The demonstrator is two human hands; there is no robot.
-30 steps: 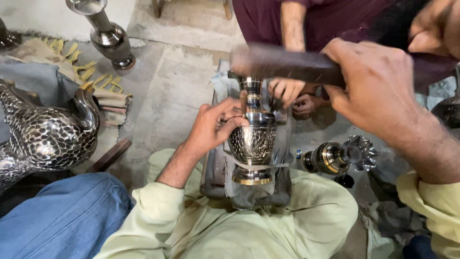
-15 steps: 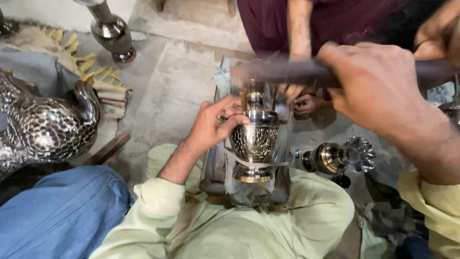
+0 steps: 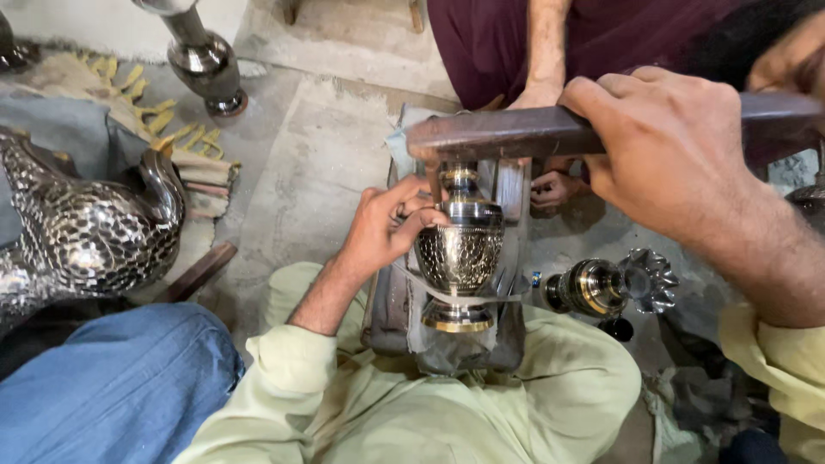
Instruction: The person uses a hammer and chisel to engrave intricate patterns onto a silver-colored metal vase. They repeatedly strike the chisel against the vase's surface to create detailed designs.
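vase point(image 3: 460, 256) on block point(image 3: 395, 305) | bird figure point(image 3: 82, 232) left | possibly goblet point(image 3: 601, 286) right

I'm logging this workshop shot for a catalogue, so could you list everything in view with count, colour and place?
Patterned metal vase: one, silver with brass bands, centre, lying on a padded block.
Padded block: one, grey, on the person's lap.
Dark wooden tool: one, brown, across the top above the vase.
Bird-shaped metal figure: one, silver, left.
Tall metal stand: one, silver, top left.
Small fluted metal piece: one, silver and brass, on the floor at right.
Another person's hand: one, behind the vase.
Left hand: steadies the vase's neck.
Right hand: grips the wooden tool.
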